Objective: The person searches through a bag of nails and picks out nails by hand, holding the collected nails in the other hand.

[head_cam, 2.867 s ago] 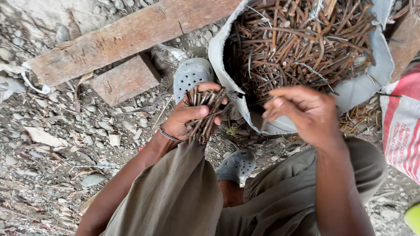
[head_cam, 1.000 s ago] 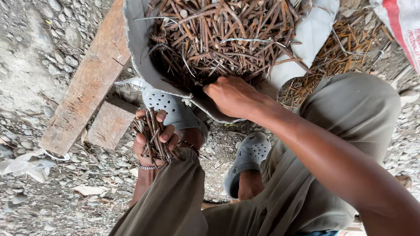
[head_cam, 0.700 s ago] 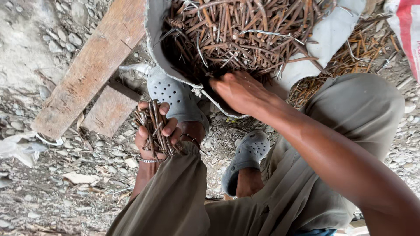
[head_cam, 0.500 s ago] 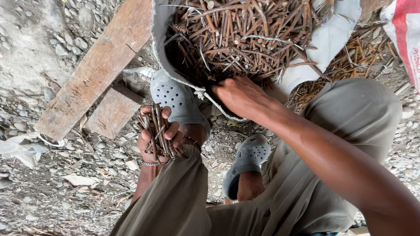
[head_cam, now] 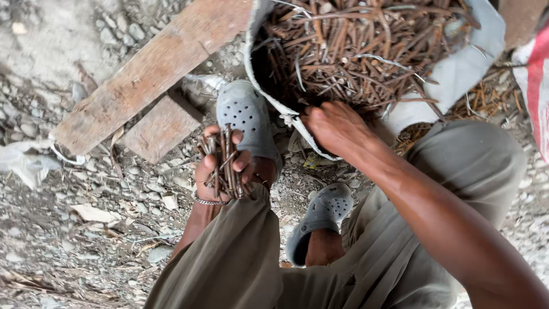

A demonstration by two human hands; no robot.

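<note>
My left hand (head_cam: 220, 169) grips a bundle of rusty nails (head_cam: 223, 160), held upright above my left knee; a metal bracelet circles that wrist. My right hand (head_cam: 334, 126) reaches to the near rim of an open grey sack (head_cam: 457, 74) filled with a heap of rusty nails (head_cam: 354, 46). Its fingers curl down at the sack's edge; whether they hold a nail is hidden. I squat in olive trousers with grey perforated clogs (head_cam: 246, 114) on both feet.
Two weathered wooden planks (head_cam: 148, 74) lie crossed on the gravel at the upper left. A pale scrap of plastic (head_cam: 23, 163) lies at the left edge. A red and white sack (head_cam: 534, 91) stands at the right edge, with loose nails on the ground beside it.
My right hand went from in front of the sack to its near rim, among the nails. The left hand kept its bundle, dropping slightly toward my knee. The view shifted.
</note>
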